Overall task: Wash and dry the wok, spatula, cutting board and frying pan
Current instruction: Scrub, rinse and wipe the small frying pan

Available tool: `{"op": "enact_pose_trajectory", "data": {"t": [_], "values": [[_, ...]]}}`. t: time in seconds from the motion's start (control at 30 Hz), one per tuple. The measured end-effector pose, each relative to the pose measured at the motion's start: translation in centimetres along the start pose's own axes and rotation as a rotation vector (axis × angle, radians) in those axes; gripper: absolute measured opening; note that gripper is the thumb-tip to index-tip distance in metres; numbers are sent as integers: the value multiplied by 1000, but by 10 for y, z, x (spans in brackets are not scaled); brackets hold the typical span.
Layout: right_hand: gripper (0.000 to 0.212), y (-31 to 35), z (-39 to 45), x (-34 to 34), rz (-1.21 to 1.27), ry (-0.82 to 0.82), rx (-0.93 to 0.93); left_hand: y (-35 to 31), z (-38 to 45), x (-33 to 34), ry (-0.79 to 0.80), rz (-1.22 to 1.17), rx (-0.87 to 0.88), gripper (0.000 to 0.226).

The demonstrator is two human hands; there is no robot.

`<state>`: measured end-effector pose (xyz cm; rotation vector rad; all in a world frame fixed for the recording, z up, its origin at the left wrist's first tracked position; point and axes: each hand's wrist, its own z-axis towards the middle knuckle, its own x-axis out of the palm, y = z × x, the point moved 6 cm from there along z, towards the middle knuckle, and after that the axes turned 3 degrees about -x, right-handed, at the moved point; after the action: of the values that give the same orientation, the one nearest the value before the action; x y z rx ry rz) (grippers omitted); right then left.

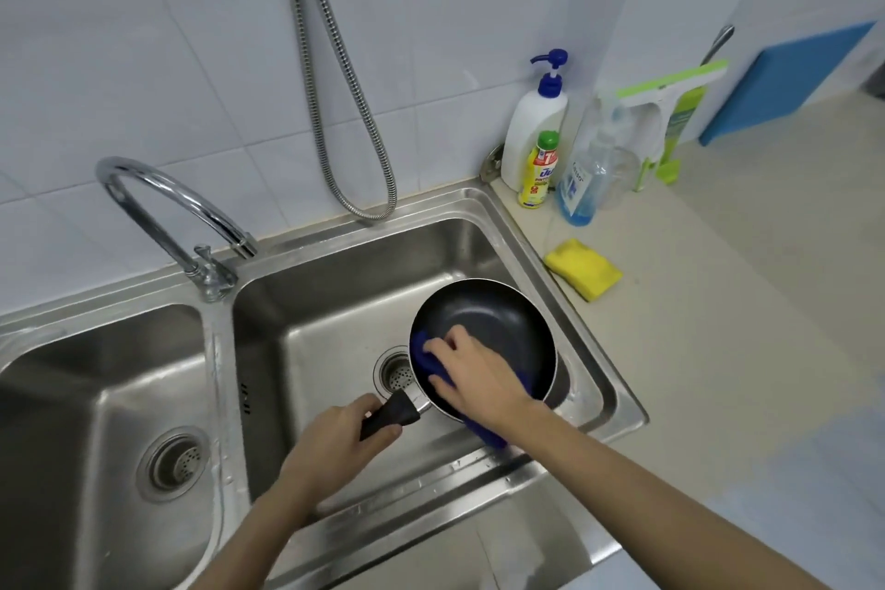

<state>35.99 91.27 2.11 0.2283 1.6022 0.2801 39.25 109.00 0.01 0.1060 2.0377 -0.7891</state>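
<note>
Your left hand (pixel 335 434) gripped the black handle of the frying pan (pixel 498 326), holding it tilted over the right basin of the sink (pixel 618 402), while your right hand (pixel 471 371) pressed a blue cloth (pixel 421 350) against the pan's inner surface with fingers spread. By this evidence the pan was in its drying or wiping stage. The wok, spatula and cutting board were not identifiable in view, so their status could not be determined.
</note>
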Motion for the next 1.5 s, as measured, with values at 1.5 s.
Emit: {"op": "enact_pose_trajectory", "data": {"t": [1.5], "values": [[61,32,14,12,351,589,-536,27,-61,-15,-199,-198,-296,23]]}}
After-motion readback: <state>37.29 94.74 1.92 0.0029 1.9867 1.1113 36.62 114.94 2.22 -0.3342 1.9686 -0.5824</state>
